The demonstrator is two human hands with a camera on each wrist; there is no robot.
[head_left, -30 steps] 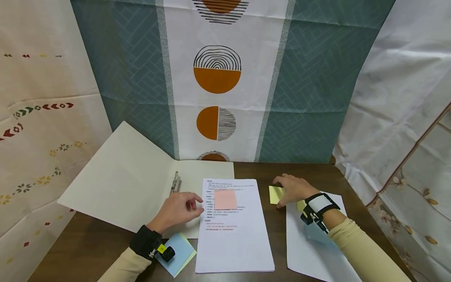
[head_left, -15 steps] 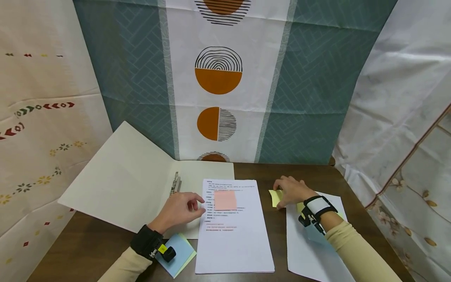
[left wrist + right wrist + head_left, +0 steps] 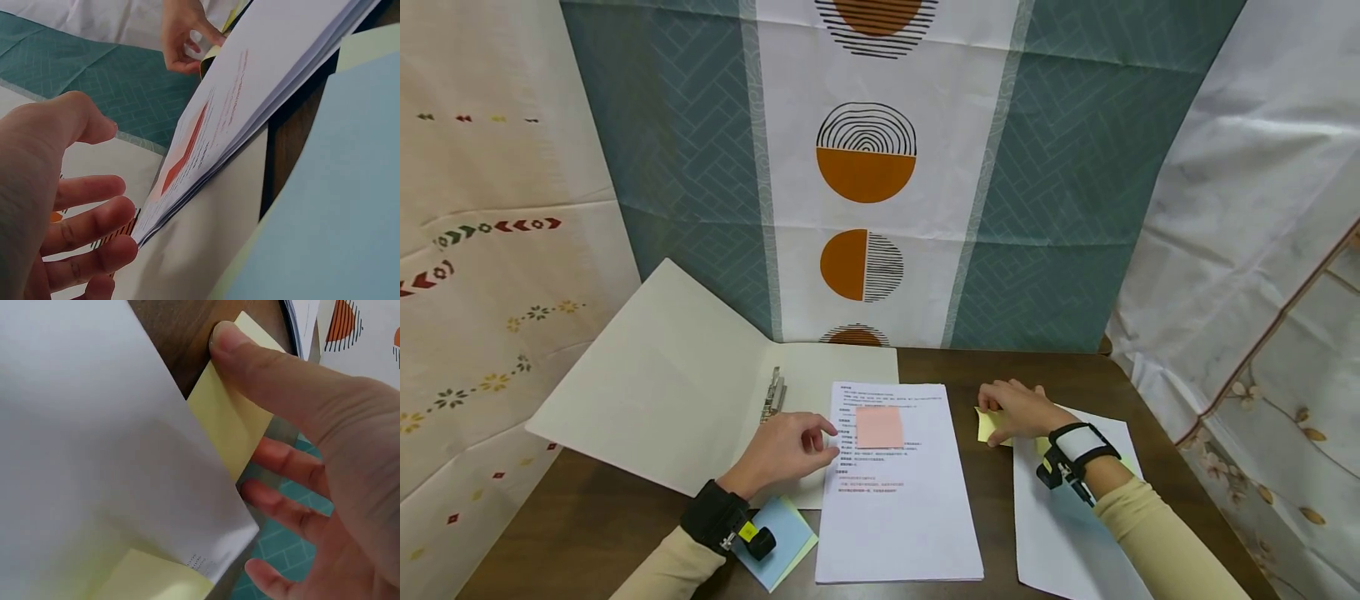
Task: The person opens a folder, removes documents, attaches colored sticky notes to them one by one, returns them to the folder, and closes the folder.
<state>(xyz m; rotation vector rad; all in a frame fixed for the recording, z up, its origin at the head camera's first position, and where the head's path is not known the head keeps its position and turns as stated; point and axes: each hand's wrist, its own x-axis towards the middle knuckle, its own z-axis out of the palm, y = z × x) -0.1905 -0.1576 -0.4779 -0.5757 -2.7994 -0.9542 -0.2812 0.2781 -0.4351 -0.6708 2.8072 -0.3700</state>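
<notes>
My right hand (image 3: 1018, 408) pinches a yellow sticky note (image 3: 231, 419) at the right of the table. The thumb (image 3: 231, 340) lies on its face and the fingers are at its far edge. Part of that note overlaps a white sheet (image 3: 1060, 533). A second yellow note (image 3: 150, 578) shows on the sheet in the right wrist view. My left hand (image 3: 782, 454), fingers loosely bent and holding nothing, hovers beside the left edge of a printed paper stack (image 3: 898, 533). A pink sticky note (image 3: 880, 427) lies on that stack's top page.
An open white folder (image 3: 655, 375) with a metal clip (image 3: 773, 392) lies at the left, its cover tilted up against the backdrop cloth. Below my left wrist sit blue and green sticky notes (image 3: 786, 533). Cloths hang behind and on both sides of the brown table (image 3: 1037, 367).
My right hand has shifted slightly down toward me, and the yellow note and white sheet have moved a little with it. My left hand has stayed nearly in place.
</notes>
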